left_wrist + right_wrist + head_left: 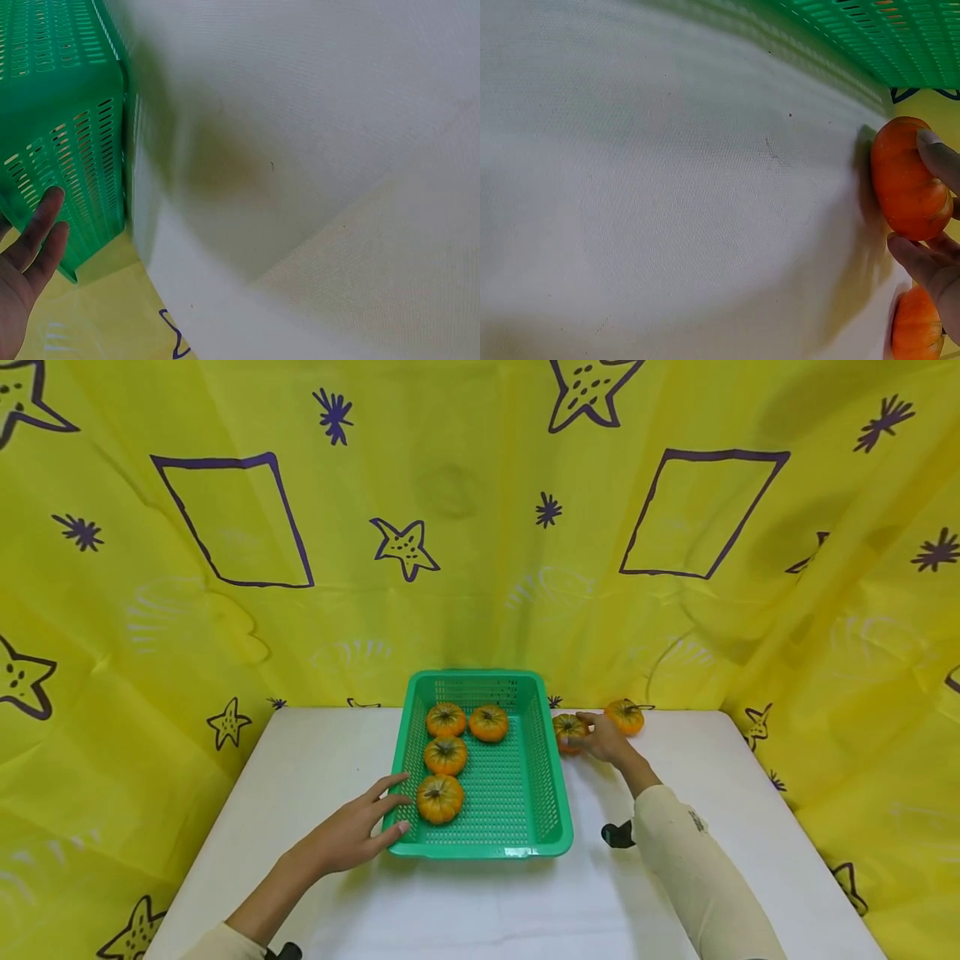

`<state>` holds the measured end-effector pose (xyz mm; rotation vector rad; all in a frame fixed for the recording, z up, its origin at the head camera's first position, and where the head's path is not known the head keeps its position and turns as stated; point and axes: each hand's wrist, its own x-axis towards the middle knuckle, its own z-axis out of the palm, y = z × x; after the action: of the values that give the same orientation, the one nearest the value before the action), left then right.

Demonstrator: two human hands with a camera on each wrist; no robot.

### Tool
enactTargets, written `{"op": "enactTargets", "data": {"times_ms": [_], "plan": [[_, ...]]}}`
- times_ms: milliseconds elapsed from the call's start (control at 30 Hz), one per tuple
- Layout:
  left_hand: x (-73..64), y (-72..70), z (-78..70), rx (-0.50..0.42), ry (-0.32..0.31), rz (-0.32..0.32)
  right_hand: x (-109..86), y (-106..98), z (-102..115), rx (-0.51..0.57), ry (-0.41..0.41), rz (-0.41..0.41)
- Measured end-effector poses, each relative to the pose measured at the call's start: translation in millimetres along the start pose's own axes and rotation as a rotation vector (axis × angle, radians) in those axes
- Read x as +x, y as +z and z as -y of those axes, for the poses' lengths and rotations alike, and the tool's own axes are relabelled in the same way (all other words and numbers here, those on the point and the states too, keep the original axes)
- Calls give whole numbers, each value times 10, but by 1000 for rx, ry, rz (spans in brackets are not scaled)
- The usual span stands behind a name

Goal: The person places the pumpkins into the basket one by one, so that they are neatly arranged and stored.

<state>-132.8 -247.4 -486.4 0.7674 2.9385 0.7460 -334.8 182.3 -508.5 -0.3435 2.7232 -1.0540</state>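
A green plastic basket [492, 850] stands on the white table with several small orange pumpkins in it, one near the front left being a pumpkin [440, 799] with a short stem. My left hand [352, 831] rests on the basket's left rim with loosely spread fingers, some lying against the outer wall [82, 180]. Just right of the basket, my right hand [602, 741] grips another pumpkin [907, 180] between thumb and fingers; the palm side is partly hidden. Beyond that hand, one more pumpkin [625, 717] sits by the table's back edge.
A yellow curtain [480, 610] printed with stars and shells hangs behind the table [322, 752] and along both sides. The basket's right wall [553, 768] rises between the held pumpkin and the basket's inside. A black device [618, 835] sits by the right wrist.
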Motion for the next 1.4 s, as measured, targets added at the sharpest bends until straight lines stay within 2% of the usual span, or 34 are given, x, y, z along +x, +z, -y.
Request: {"op": "enactTargets", "data": {"times_ms": [533,767,1133,1400], "plan": [[3,-24,-17,2,6,5,-128,-139,11,46,-44,-8],[8,-27,-16,3,8,4,-151,-211,42,105,-60,2],[7,-34,-25,-8,9,5,-206,-322,148,174,-86,-26],[7,-15,-6,-8,4,6,-259,-419,238,154,-90,-49]]}}
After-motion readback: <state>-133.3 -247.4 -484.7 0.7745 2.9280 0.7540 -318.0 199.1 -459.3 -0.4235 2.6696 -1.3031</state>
